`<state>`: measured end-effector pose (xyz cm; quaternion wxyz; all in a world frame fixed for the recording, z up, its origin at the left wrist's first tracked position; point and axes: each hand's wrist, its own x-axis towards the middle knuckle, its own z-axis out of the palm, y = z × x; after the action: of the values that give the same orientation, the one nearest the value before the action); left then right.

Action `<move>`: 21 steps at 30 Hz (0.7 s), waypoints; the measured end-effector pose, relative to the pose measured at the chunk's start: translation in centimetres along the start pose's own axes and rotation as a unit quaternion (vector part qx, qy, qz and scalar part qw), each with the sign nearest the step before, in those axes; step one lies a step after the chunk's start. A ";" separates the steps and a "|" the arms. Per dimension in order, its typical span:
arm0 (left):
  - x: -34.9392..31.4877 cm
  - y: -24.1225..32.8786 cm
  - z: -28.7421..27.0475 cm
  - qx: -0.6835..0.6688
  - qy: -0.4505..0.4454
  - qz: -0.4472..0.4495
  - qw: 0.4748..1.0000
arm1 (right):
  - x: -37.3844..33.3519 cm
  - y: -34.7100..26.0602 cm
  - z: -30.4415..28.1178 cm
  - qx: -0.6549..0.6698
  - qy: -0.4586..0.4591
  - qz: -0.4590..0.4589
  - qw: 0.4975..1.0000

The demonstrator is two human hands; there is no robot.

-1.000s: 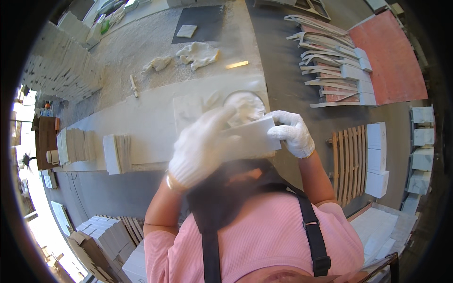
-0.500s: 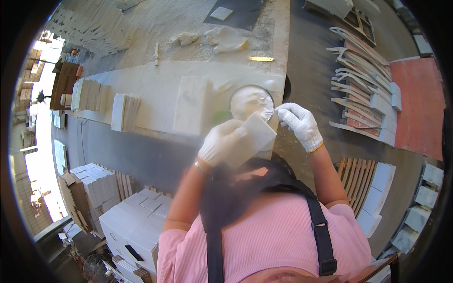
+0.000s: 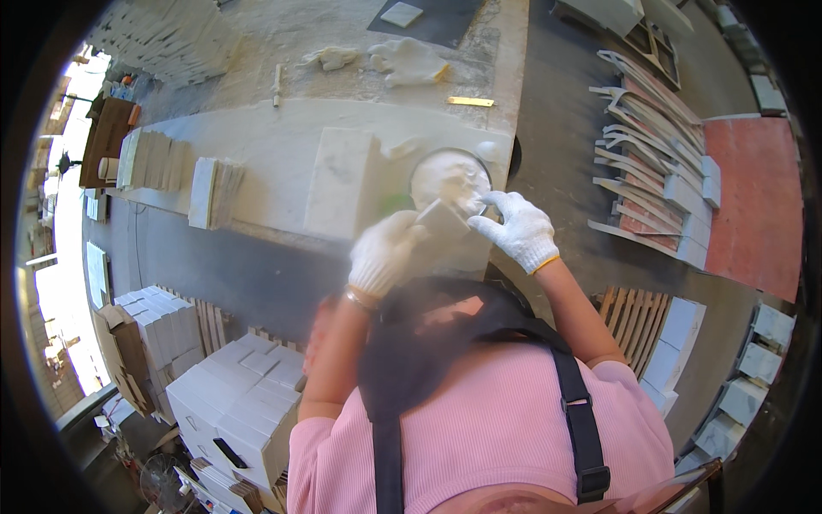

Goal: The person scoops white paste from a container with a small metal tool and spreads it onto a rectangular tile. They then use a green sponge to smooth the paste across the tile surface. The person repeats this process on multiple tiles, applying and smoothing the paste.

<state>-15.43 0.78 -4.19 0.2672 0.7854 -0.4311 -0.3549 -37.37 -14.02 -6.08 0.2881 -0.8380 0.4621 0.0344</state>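
My left hand (image 3: 383,254), in a white knit glove, grips a small white tile (image 3: 444,220) by its left side. The tile is tilted, just in front of a round bowl (image 3: 414,196) holding white powder or paste (image 3: 449,176). My right hand (image 3: 519,231), gloved alike, is at the tile's right corner beside the bowl's rim. Its thumb and fingers are curled toward each other; whatever is pinched there is too small to make out. A larger white marble slab (image 3: 341,182) lies on the dusty table (image 3: 265,128), left of the bowl.
Loose gloves (image 3: 409,62) and a yellow strip (image 3: 471,101) lie farther back on the table. Stacked tiles (image 3: 214,193) stand at its left edge. White boxes (image 3: 244,390) are at my lower left. Curved pale strips (image 3: 638,163) rest on a reddish board (image 3: 753,201) at right.
The tile has been tipped and brought up nearer the bowl by my left hand. My right hand has moved left and down from the bowl's rim to the tile's corner.
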 end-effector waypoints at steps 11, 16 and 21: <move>-0.8 -2.6 1.0 -0.007 0.015 -0.009 1.000 | 0.9 -2.9 1.8 -0.005 -0.040 0.002 0.999; -0.1 -2.2 0.9 -0.027 0.019 0.019 0.999 | 2.1 -2.1 1.9 -0.039 0.010 0.002 0.999; 1.5 -1.7 1.2 -0.064 -0.038 0.028 0.997 | 2.6 1.3 0.4 0.077 0.074 0.015 0.994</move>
<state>-14.94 0.17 -6.64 0.3099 0.7406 -0.4390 -0.4034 -36.83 -16.28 -7.78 0.3163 -0.8066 0.4958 -0.0590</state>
